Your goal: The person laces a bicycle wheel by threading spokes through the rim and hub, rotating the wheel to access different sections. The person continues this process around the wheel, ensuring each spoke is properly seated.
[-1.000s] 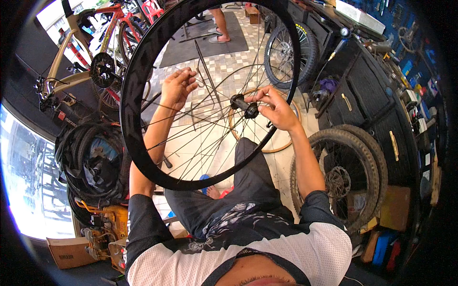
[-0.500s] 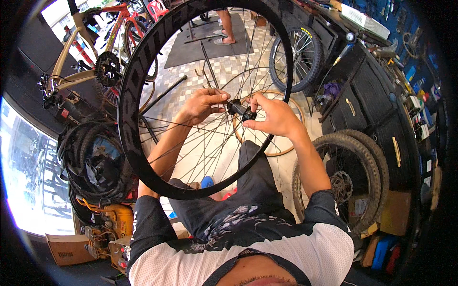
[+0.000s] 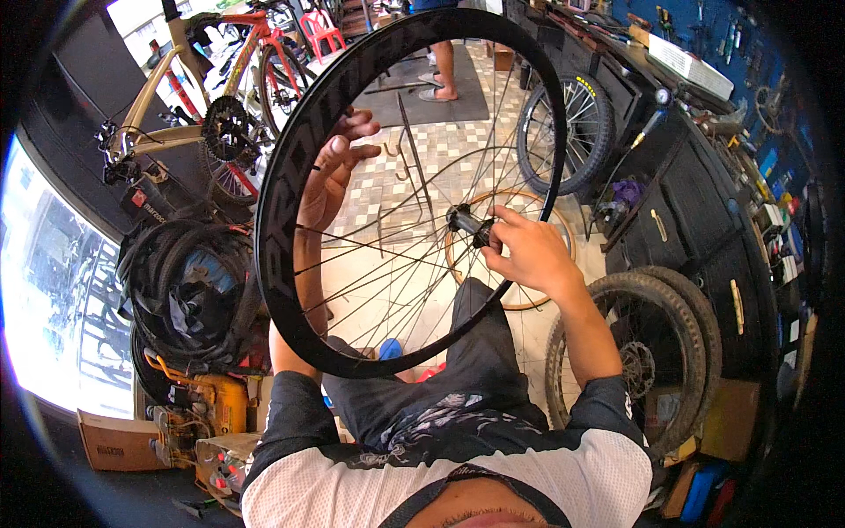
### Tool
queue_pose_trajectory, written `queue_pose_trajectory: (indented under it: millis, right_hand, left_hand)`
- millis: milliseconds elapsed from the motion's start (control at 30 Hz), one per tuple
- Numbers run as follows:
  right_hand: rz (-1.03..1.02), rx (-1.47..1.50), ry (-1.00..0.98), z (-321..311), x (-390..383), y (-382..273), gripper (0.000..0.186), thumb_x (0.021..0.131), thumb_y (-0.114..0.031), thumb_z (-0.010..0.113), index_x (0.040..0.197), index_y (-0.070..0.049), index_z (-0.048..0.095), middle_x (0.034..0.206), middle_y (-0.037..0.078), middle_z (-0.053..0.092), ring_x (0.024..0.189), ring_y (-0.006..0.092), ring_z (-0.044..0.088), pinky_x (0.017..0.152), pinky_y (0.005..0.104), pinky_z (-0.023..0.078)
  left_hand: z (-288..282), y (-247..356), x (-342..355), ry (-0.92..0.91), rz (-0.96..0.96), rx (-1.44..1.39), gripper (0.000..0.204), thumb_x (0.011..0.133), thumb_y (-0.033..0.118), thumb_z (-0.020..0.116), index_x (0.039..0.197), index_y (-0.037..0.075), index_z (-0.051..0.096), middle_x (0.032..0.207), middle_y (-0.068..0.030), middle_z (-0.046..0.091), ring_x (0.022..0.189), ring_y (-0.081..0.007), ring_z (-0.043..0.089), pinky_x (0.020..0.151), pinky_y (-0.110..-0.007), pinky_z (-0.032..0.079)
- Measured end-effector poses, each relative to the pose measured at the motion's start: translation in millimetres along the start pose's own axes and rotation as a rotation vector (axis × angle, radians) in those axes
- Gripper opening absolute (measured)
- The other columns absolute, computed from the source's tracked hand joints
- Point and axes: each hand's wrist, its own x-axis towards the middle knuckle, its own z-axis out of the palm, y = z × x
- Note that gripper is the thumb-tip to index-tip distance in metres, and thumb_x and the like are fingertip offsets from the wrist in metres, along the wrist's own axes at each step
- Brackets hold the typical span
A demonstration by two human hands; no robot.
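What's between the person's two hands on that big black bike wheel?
In the head view, thin metal spokes fan across the gap between the left hand near the rim and the right hand at the hub.

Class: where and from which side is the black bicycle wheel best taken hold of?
Grip the wheel at its hub from the right, as the right hand does. The hub ends stick out sideways; the left hand steadies the deep rim through the thin spokes.

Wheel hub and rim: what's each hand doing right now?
Left hand: open, fingers spread behind the black rim.
Right hand: closed on the wheel hub.
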Motion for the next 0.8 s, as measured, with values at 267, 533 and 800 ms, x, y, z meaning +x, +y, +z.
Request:
queue_pose_trajectory:
  millis: [267,533,800]
  right_hand:
    - [0.000,0.071,-0.029,-13,-10,8,0.023,0.086,-0.033,0.071,0.083,-0.011,0.075,0.149,0.014,0.063,0.089,0.0366,0.077,0.083,0.0486,0.060]
    - [0.092,0.018,0.063,-22,-48,1,0.023,0.088,-0.032,0.072,0.084,-0.010,0.076,0.135,0.011,0.069,0.081,0.0368,0.074,0.077,0.0489,0.058]
    - [0.207,0.044,-0.059,-41,-108,17,0.023,0.087,-0.028,0.076,0.083,-0.006,0.076,0.078,0.013,0.073,0.075,0.0363,0.071,0.070,0.0477,0.055]
  left_hand:
    - [0,1,-31,-0.235,0.071,-0.210,0.048,0.105,0.023,0.067,0.147,0.002,0.053,0.139,-0.0186,0.061,0.129,-0.0322,0.064,0.104,-0.050,0.058]
    - [63,15,-57,-0.001,0.004,-0.131,0.037,0.113,0.035,0.053,0.140,0.010,0.053,0.096,-0.0082,0.065,0.072,-0.0200,0.068,0.057,-0.039,0.062]
    - [83,20,-49,0.039,-0.070,-0.187,0.034,0.111,0.033,0.058,0.131,0.006,0.056,0.101,-0.0103,0.065,0.061,-0.0157,0.062,0.037,-0.024,0.053]
